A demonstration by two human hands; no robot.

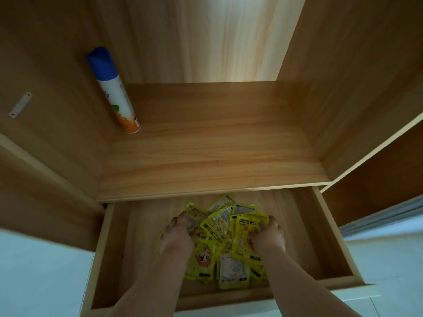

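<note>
Head view into a light-brown wooden cabinet, read from left to right. On the left inner wall is a small silver metal plate. At the back left corner of the wooden shelf stands a tall white aerosol can with a blue cap and orange print, close against the wall.

Below the shelf's front edge, a shallow wooden drawer is pulled out. The heap of small yellow printed plastic sachets lies on the drawer floor, right of centre and nearer the front edge than the left wall.

The left hand is on the heap's left flank, its fingers bent down into the sachets. The right hand is on the right flank, its fingers curled round several sachets at the top. Together the two hands bracket the heap from opposite sides.

Judged progress: the work appears to be gathering the loose sachets into one bundle, and it is at an early to middle stage. The heap is enclosed but ragged, with sachets straggling toward the drawer's front edge. None is raised off the drawer floor. Closing in the strays and lifting the bundle remain to be done.
</note>
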